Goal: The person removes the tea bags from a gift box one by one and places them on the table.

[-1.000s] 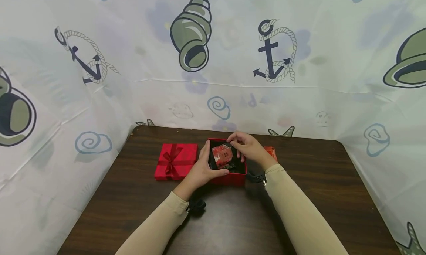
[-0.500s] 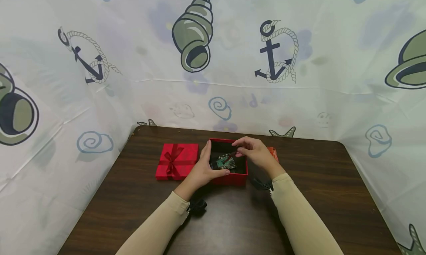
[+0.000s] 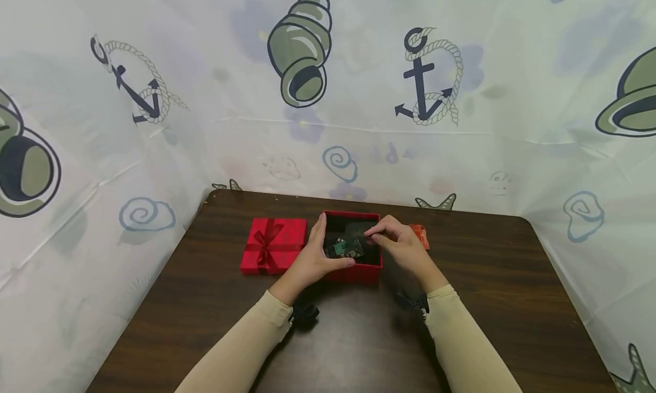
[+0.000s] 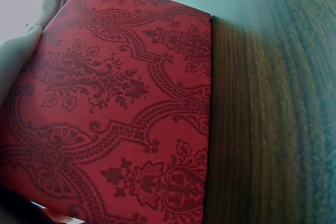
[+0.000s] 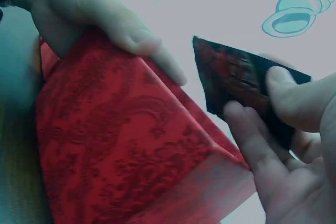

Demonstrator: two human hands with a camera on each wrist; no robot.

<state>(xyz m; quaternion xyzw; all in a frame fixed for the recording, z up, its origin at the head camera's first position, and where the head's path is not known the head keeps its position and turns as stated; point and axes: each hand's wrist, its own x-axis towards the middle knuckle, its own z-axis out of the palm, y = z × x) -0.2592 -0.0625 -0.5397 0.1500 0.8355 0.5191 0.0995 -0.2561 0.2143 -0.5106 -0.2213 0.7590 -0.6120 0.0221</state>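
A red patterned gift box [image 3: 353, 275] stands without its lid on the brown table. My left hand [image 3: 312, 262] holds the box by its left side, thumb over the near rim. In the left wrist view, the damask pattern of the box wall [image 4: 121, 98] fills much of the picture. My right hand [image 3: 404, 250] is at the right rim, pinching a flat dark square packet [image 5: 231, 77] between thumb and fingers. One face of it has a reddish picture; the head view shows a dark side. A green patterned item [image 3: 342, 247] shows inside the box.
To the left of the box lies its red lid [image 3: 279, 262] with a dark red ribbon bow. An orange-red packet [image 3: 421, 236] lies to the right, partly behind my right hand. The table [image 3: 338, 347] ends at a printed curtain [image 3: 359, 165].
The red-faced packet over the box has been turned, so its dark side now faces the head camera. My right hand has shifted right and slightly down. The left hand keeps its hold.
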